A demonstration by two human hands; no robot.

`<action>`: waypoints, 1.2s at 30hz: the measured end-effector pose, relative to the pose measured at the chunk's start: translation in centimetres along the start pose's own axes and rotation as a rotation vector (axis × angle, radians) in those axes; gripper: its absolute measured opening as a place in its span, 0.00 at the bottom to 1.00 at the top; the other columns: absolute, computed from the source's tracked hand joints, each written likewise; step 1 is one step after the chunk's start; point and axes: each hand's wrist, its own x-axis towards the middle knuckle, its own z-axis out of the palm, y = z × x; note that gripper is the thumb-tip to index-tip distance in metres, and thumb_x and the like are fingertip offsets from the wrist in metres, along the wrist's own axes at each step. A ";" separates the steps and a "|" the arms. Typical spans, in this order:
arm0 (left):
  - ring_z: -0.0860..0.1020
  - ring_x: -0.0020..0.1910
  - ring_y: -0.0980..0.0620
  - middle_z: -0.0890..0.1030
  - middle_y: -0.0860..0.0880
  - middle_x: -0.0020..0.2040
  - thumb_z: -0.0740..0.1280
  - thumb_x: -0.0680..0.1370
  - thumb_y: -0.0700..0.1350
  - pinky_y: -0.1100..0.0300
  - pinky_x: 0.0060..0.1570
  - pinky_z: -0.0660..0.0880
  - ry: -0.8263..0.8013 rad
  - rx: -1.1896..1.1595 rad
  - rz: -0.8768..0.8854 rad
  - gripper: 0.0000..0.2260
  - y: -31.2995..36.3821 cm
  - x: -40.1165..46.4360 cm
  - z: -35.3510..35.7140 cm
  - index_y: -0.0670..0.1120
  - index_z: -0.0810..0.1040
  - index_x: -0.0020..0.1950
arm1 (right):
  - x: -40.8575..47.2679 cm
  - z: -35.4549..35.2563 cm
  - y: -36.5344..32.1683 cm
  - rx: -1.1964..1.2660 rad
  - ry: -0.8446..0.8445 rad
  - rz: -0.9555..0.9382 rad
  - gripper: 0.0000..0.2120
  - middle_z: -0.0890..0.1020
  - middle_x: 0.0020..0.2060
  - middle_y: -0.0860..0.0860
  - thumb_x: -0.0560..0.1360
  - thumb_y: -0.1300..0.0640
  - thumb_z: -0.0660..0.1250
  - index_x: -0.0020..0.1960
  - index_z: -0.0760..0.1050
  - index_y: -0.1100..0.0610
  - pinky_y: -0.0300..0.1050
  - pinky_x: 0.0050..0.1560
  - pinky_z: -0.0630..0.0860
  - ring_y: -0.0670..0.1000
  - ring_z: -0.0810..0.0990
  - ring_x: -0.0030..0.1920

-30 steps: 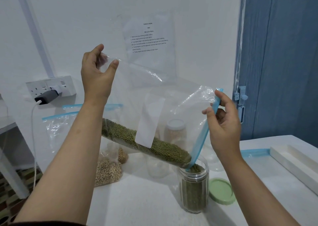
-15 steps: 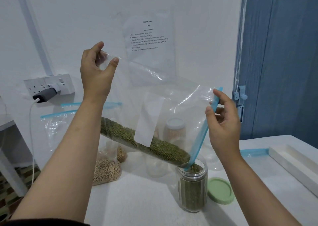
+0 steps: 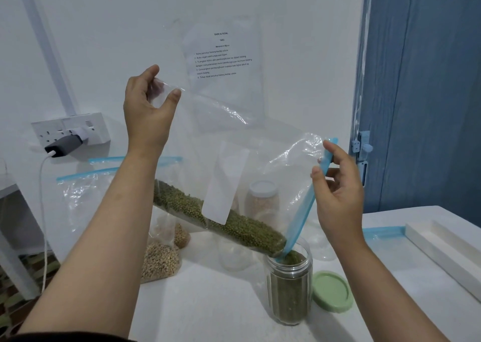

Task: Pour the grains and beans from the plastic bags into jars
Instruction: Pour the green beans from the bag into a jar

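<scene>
My left hand [image 3: 148,112] fingers pinch the raised bottom corner of the clear bag [image 3: 234,159], right hand [image 3: 338,193] fingers pinch its blue zip strip [image 3: 307,198] at the mouth, which dips into the open jar [image 3: 289,287]. Green beans [image 3: 221,219] lie along the bag's low edge; jar looks nearly full, so this pour seems mostly done, some beans left. Green lid [image 3: 331,291] off, beside the jar. Another bag of pale grain [image 3: 161,261] waits unpoured; a lidded jar [image 3: 263,201] behind looks filled. White bench [image 3: 208,302], white wall with socket [image 3: 70,130], instruction sheet [image 3: 223,55], blue door [image 3: 429,94] right.
</scene>
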 end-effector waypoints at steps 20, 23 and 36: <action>0.73 0.49 0.66 0.72 0.57 0.50 0.72 0.76 0.43 0.66 0.60 0.71 0.010 0.017 -0.002 0.22 0.5 0.0 0.0 0.43 0.73 0.69 | 0.0 -0.2 -0.1 0.016 -0.006 -0.001 0.18 0.76 0.59 0.41 0.82 0.61 0.64 0.70 0.72 0.49 0.38 0.51 0.78 0.47 0.77 0.50; 0.73 0.48 0.67 0.71 0.57 0.50 0.72 0.76 0.43 0.67 0.59 0.71 0.012 0.017 0.001 0.22 0.6 0.0 0.0 0.42 0.73 0.68 | 0.0 -0.3 -0.1 0.009 -0.008 -0.008 0.18 0.75 0.59 0.38 0.82 0.62 0.64 0.70 0.72 0.49 0.37 0.50 0.77 0.46 0.77 0.49; 0.73 0.50 0.63 0.71 0.57 0.50 0.72 0.76 0.44 0.67 0.59 0.71 0.009 0.018 0.009 0.22 0.8 -0.1 -0.5 0.42 0.73 0.69 | -0.3 -0.3 -0.8 0.007 -0.002 -0.016 0.18 0.76 0.59 0.40 0.82 0.62 0.64 0.69 0.72 0.48 0.36 0.50 0.77 0.47 0.77 0.50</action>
